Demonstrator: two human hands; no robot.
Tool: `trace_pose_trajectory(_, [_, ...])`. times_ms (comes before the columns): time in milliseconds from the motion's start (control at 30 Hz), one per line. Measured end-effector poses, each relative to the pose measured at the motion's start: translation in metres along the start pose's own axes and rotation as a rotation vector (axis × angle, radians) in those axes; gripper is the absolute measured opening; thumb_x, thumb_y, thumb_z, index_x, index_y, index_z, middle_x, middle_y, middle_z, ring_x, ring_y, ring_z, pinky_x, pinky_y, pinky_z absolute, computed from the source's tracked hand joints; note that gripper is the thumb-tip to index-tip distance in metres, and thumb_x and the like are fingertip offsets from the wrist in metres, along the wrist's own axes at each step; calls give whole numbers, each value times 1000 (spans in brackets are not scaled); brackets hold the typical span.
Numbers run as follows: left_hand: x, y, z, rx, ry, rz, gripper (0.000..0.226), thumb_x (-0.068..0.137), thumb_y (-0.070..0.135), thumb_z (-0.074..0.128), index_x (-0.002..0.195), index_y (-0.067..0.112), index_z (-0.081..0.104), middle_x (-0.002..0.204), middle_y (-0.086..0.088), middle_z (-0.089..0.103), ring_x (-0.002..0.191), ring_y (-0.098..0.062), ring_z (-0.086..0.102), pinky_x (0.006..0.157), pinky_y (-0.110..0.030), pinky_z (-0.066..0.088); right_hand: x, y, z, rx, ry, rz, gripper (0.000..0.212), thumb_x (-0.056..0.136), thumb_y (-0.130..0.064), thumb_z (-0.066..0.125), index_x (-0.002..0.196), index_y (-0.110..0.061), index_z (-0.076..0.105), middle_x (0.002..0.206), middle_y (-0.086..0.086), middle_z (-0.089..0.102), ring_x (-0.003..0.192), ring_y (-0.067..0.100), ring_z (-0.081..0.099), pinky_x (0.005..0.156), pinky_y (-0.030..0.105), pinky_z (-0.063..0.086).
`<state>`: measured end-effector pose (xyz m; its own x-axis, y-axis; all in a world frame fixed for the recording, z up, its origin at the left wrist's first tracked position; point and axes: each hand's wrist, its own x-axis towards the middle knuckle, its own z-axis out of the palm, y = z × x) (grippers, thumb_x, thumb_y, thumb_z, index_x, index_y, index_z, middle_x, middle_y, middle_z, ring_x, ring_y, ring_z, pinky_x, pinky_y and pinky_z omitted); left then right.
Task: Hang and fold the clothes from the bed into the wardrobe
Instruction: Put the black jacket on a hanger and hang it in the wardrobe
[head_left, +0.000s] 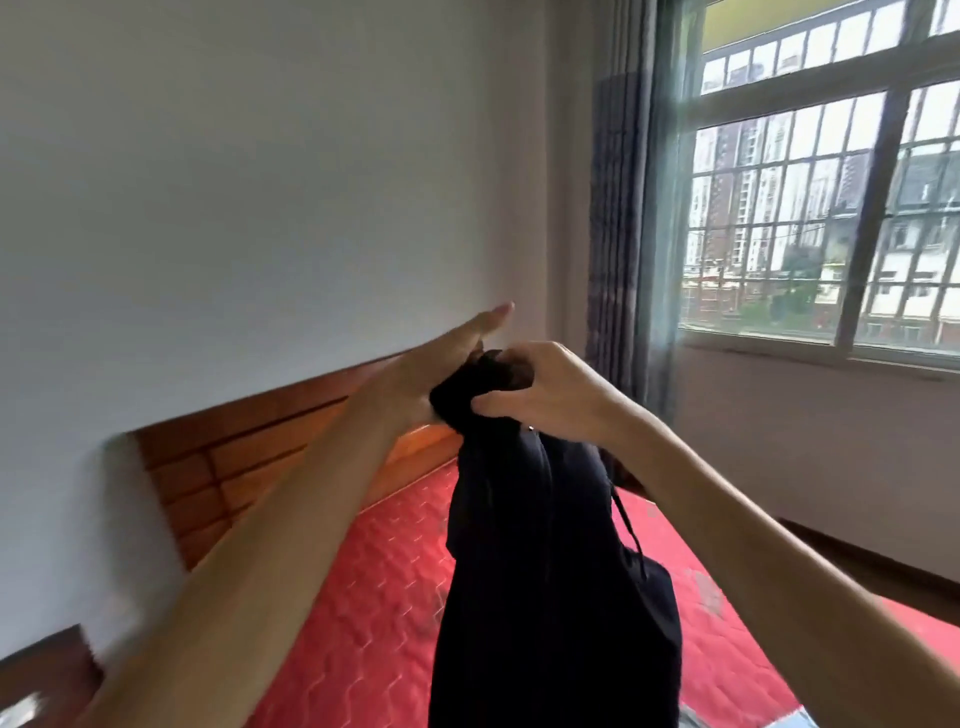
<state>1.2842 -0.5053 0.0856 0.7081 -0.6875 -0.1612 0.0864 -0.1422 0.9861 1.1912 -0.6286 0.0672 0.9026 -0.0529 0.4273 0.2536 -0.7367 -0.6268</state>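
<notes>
A dark navy garment hangs from both my hands, held up in front of me above the bed. Its top is bunched together between the hands. My right hand is closed on that bunched top from the right. My left hand presses against the bunch from the left, thumb stretched out; its fingers are hidden behind the cloth. A thin dark strap dangles off the garment's right side. The wardrobe is out of view.
The bed has a red quilted cover and a wooden headboard against the white wall. A barred window with a grey curtain fills the right side. A dark baseboard runs under the window wall.
</notes>
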Motion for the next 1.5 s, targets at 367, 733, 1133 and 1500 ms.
trace_pose_trajectory(367, [-172, -40, -93, 300, 429, 181, 28, 96, 18, 63, 106, -7, 69, 106, -29, 67, 102, -45, 62, 99, -51, 45, 1, -45, 71, 616, -453, -249, 33, 82, 19, 61, 109, 3, 70, 101, 5, 77, 90, 11, 71, 81, 23, 56])
trace_pose_trajectory(733, [-384, -38, -132, 714, 620, 167, 18, 98, 8, 57, 109, 13, 70, 100, 5, 76, 96, -12, 71, 82, -20, 53, -6, -185, 210, 344, -703, -521, 53, 56, -19, 95, 102, -27, 70, 96, -12, 75, 92, 4, 69, 79, 25, 56])
trace_pose_trajectory(1133, [-695, -92, -144, 1224, 1378, -278, 17, 98, 36, 58, 112, 28, 65, 105, 9, 71, 101, -15, 65, 92, -40, 51, -110, -452, 271, 80, -865, -879, 47, 65, -61, 79, 98, -30, 69, 94, -10, 71, 87, 10, 68, 80, 28, 54])
trace_pose_trajectory(1500, [-885, -127, -117, 441, 1923, -459, 32, 103, 27, 51, 106, -3, 61, 101, -11, 64, 96, -24, 59, 86, -35, 47, -248, -642, 372, 587, -1045, -730, 23, 75, -20, 80, 82, 0, 73, 72, 10, 69, 65, 24, 66, 55, 27, 51])
